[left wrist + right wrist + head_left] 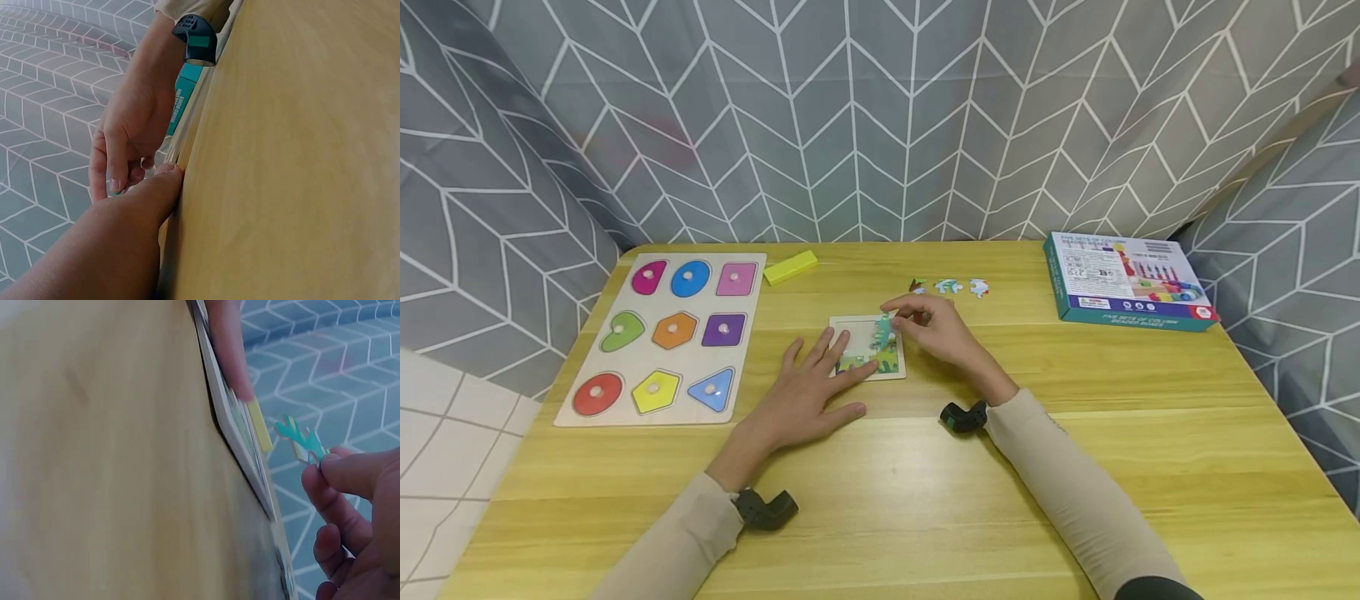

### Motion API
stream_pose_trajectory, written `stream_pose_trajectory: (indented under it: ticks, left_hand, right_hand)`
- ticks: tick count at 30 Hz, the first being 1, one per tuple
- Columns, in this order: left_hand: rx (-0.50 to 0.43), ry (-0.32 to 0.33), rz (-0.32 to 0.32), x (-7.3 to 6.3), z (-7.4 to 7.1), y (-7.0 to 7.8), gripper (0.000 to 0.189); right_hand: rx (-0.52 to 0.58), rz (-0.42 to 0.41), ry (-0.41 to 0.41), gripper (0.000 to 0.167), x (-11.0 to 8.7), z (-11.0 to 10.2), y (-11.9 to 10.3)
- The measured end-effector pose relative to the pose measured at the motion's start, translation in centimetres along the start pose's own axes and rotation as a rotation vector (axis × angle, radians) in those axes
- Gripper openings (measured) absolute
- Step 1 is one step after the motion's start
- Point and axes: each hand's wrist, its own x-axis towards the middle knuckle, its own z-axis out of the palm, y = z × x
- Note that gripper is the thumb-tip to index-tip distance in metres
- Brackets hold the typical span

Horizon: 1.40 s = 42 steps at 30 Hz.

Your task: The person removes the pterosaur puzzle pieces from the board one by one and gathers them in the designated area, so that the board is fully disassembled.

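Observation:
A small jigsaw tray (868,376) lies flat on the table, with green pieces fitted along its near side. My left hand (805,390) is spread over its left and near part, fingers straight and fingertips on it. Thumb and index finger of my right hand (943,335) pinch a teal-and-white jigsaw piece (301,442) at one edge. In the right wrist view this piece is tilted and raised above the tray frame (240,453). The head view shows it over the tray's right part. The left wrist view leaves the piece mostly hidden behind the fingers.
Loose jigsaw pieces (948,286) lie just beyond my right hand. On the left is a shape-knob board (655,354), with a yellow block (790,267) near its far right corner. A flat toy box (1131,283) stands at the back right, before a grey patterned curtain (880,125).

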Motion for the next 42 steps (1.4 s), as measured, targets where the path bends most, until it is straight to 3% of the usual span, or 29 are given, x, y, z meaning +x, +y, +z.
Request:
stream_pose_trajectory:
  ticks: [11, 24, 42]
  left_hand:
    - [-0.009, -0.004, -0.002, -0.1, 0.1, -0.1, 0.059]
    - [-0.012, 0.008, 0.004, -0.2, 0.1, 0.0, 0.059]
    - [-0.029, -0.002, -0.011, -0.2, 0.2, 0.0, 0.059]
  right_hand:
    - [0.01, 0.069, 0.03, 0.025, -0.2, -3.3, 1.3]
    - [-0.115, 0.186, 0.108, 0.026, -0.8, -7.3, 1.9]
    - [-0.226, 0.266, 0.078, 0.022, -1.4, -7.9, 3.0]
